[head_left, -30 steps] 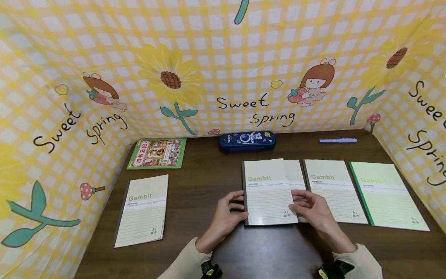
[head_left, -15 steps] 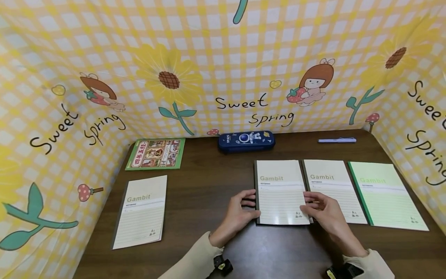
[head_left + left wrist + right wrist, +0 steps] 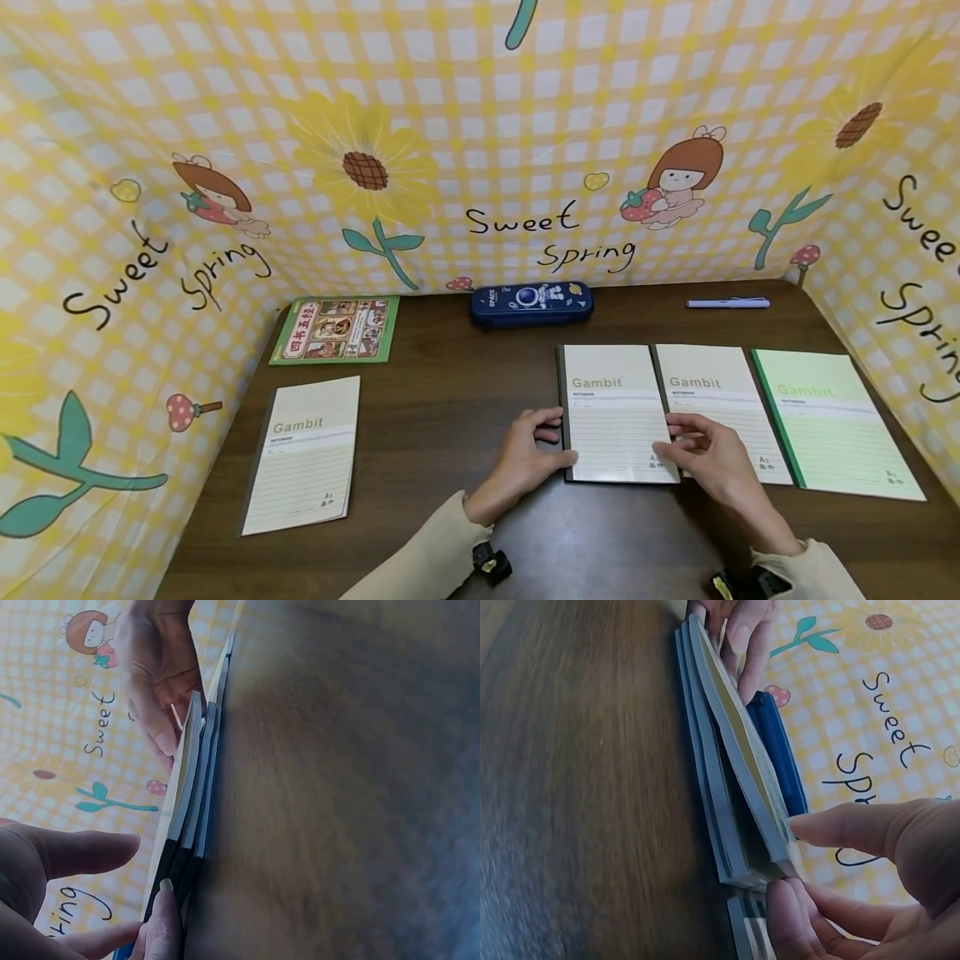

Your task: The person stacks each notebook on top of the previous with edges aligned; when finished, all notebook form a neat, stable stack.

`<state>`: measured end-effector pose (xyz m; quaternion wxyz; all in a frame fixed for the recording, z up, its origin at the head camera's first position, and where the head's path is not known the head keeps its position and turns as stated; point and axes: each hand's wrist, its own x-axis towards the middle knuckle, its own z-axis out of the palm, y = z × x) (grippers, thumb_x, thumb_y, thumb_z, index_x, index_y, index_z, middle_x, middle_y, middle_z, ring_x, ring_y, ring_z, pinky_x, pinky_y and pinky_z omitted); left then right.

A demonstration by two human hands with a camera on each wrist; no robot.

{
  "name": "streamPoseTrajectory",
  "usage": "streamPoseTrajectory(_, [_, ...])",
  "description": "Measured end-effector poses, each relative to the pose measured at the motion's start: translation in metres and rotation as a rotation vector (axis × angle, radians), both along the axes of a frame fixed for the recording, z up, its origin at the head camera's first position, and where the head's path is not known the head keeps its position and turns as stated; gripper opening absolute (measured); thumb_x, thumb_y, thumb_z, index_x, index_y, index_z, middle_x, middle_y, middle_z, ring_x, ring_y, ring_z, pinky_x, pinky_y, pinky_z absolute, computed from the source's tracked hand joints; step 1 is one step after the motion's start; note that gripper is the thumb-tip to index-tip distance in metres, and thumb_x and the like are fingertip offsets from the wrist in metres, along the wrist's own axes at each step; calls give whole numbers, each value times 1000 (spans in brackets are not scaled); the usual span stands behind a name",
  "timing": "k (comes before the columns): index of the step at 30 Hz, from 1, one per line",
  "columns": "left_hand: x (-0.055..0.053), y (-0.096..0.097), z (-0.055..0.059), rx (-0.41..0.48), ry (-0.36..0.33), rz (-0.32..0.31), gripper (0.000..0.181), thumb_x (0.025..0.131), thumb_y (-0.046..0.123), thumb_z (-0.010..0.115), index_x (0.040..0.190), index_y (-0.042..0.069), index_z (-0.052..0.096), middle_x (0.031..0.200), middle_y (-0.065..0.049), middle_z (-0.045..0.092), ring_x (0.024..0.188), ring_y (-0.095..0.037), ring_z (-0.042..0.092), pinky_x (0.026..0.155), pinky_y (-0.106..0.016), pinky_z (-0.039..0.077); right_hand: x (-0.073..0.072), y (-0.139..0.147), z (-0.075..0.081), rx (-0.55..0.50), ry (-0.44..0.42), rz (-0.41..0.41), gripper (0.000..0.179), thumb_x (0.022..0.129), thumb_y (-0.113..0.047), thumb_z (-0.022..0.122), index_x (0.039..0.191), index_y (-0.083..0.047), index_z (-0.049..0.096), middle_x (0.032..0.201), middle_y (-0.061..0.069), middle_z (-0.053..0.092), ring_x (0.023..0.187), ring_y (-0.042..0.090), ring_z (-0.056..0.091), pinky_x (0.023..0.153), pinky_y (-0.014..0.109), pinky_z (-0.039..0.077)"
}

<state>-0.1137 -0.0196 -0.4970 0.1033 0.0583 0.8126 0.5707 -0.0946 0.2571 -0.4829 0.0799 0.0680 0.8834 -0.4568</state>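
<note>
A stack of three cream Gambit notebooks with dark spines lies before me, its layers showing edge-on in both wrist views. My right hand pinches the right edge of the top notebook, thumb over the cover and fingers beneath. A wedge-shaped gap separates that notebook from the ones under it. At the stack's left side, my left hand rests its fingertips against the spines, thumb held apart from them. Beside the stack lie another cream notebook and a green one.
A single cream notebook lies at the left, below a green picture book. Against the patterned cloth at the back sits a navy pencil case. A lavender pen lies at the back right of the brown table.
Both hands have shifted right, sliding the top notebook along until it covers the notebooks beneath. It now sits directly beside the neighbouring cream notebook.
</note>
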Motion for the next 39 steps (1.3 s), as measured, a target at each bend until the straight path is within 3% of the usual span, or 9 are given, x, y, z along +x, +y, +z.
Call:
streamPoseTrajectory(7, [1,-1,2,-66,-10,-54,76,75,7,92,144,-1,59,122,-15,65,101,-28,67,75,-23,57,-1,2,-1,40,-24,34,60,91,-29,83,136,4,63,122,23,70,86,9,69,68,22,52])
streamPoseTrajectory(16, [2,-1,3,-171,1,-142,103,65,9,100,153,-2,47,123,-13,59,93,-18,62,73,-19,56,-3,0,1,117,4,104,68,88,-34,85,138,6,61,118,20,70,89,16,69,67,23,51])
streamPoseTrajectory(22, [3,3,5,-279,45,-159,103,64,12,100,152,-2,48,124,-12,59,95,-18,61,78,-21,53,0,-2,4,289,50,231,97,70,-45,96,141,7,56,108,9,64,84,14,58,69,26,46])
streamPoseTrajectory(25, [4,4,6,-312,66,-156,102,64,13,101,150,-3,49,124,-12,59,96,-18,61,81,-23,52,1,-4,4,335,74,279,107,63,-43,100,143,9,52,107,8,59,83,15,52,65,25,40])
streamPoseTrajectory(31, [4,6,7,-338,94,-145,100,63,14,101,148,-3,51,123,-12,60,96,-18,62,80,-23,52,-1,-5,3,355,79,298,106,61,-30,102,143,11,49,109,10,57,85,17,51,64,25,38])
streamPoseTrajectory(39, [5,7,7,-364,101,-145,99,64,17,101,148,-2,52,122,-12,60,96,-17,64,79,-23,53,-1,-5,1,347,72,288,106,60,-28,103,143,11,49,109,10,57,85,17,52,64,24,39])
